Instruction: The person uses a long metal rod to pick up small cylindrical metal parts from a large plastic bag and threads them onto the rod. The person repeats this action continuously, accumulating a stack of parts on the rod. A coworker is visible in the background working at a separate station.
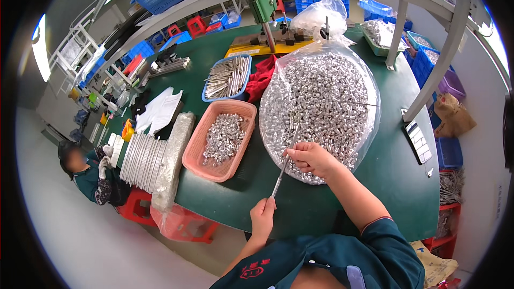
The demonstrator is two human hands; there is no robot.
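Observation:
My left hand [262,214] is closed around the lower end of a thin metal rod [279,179], just off the front of the green table. The rod slants up and away. Higher along it, my right hand [310,159] pinches at the rod with thumb and fingertips; whether a small part sits between those fingers cannot be made out. Beneath the rod's far end and my right hand lies a big clear plastic bag [373,90], spread open and heaped with small silver metal pieces [326,96]. To its left stands a pink plastic basket [191,155] with more such pieces [224,136].
A blue basket [203,96] of metal rods and a red cloth [261,77] lie behind the pink basket. Leftward are a bubble-wrapped bundle [174,160], stacked rods [142,160] and a co-worker [88,174]. A green press [263,8] stands behind; a phone [417,142] lies right.

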